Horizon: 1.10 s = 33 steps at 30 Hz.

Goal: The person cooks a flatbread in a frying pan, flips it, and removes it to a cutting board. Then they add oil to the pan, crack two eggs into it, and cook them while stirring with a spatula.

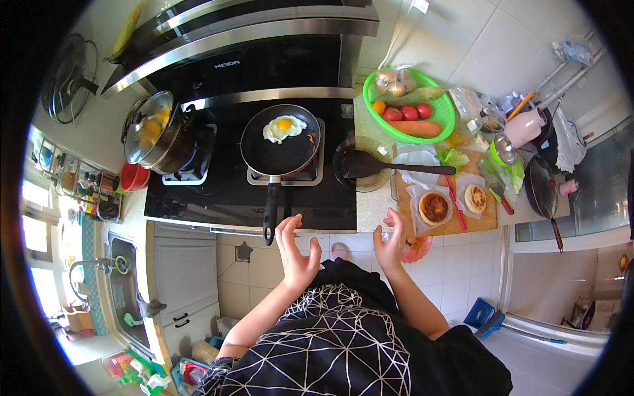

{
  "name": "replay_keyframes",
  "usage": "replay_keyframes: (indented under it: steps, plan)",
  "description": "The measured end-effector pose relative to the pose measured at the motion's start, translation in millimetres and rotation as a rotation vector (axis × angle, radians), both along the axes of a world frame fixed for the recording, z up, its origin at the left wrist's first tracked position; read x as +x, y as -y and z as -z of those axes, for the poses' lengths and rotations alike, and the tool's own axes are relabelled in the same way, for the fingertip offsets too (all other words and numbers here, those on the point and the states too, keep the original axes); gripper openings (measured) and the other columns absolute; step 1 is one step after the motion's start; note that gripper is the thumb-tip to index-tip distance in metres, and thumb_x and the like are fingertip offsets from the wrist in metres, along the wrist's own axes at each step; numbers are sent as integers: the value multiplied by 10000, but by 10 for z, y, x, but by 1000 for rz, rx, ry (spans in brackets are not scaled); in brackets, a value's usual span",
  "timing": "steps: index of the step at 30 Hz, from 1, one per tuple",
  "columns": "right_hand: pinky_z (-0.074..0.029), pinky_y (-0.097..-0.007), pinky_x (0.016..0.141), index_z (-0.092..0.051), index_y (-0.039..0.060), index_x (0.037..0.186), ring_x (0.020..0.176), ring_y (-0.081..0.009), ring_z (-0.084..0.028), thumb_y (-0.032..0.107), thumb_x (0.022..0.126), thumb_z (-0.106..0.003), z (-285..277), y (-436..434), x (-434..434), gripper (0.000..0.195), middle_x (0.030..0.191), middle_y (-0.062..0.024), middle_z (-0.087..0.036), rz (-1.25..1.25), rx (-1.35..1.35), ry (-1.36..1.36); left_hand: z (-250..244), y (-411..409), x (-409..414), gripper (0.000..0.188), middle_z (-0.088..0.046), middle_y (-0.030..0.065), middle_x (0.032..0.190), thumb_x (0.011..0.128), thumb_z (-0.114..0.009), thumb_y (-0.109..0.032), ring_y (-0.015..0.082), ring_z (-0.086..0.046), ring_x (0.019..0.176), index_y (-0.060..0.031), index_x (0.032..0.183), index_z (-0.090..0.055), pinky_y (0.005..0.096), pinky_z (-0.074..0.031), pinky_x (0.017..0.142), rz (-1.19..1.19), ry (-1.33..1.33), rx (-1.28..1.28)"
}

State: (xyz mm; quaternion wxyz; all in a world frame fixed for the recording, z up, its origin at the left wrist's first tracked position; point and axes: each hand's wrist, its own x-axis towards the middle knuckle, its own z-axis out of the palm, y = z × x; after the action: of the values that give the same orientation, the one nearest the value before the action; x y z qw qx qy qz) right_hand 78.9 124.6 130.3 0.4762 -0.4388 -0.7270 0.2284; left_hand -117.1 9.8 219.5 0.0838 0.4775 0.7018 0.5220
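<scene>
My left hand (299,255) hovers in front of the stove edge with fingers apart and holds nothing. Nearest to it is the black handle (270,213) of a frying pan (277,158). A fried egg (285,127) with a whole yolk lies in that pan, and a few browned bits (311,138) sit at its right. My right hand (391,240), also without anything in it, is spread beside the left edge of a wooden cutting board (475,222). On the board, a browned round flatbread (436,208) and a smaller one (475,199) rest on white paper.
A dark spatula (396,166) lies across a glass bowl (374,183). Red chopsticks (454,202) separate the breads. Behind stands a green basket (448,123) of vegetables. A lidded pot (168,153) occupies the left burner, its flame visible. A knife (502,200) lies at the right.
</scene>
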Motion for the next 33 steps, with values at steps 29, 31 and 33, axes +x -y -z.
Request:
replay_keyframes:
  steps: [29,31,33]
  plan:
    - [-479,-399,964,-453,-74,1254,1080,-270,-576,131,577,-948,911,-4877,2099,864,1235,-181,-577,396,-283,-248,-128,294,-247,584,-496,124,1246,753,-599,63,241,-520,1114,-55,1312,-479,359,-421,893,-613,-86,-122]
    - [-483,-394,940,-456,-69,1213,1047,-255,-563,145,584,-956,839,-4828,2126,832,1205,-174,-570,312,-239,-360,-106,304,-238,576,-495,123,1250,755,-601,59,236,-523,1122,-54,1308,-483,357,-425,891,-612,-72,-115]
    - [-503,-380,894,-470,-56,1161,966,-229,-569,145,581,-965,712,-4697,2106,789,1128,-147,-593,256,-158,-460,-90,312,-240,572,-494,124,1252,757,-600,58,235,-524,1123,-53,1306,-484,356,-426,891,-607,-61,-117]
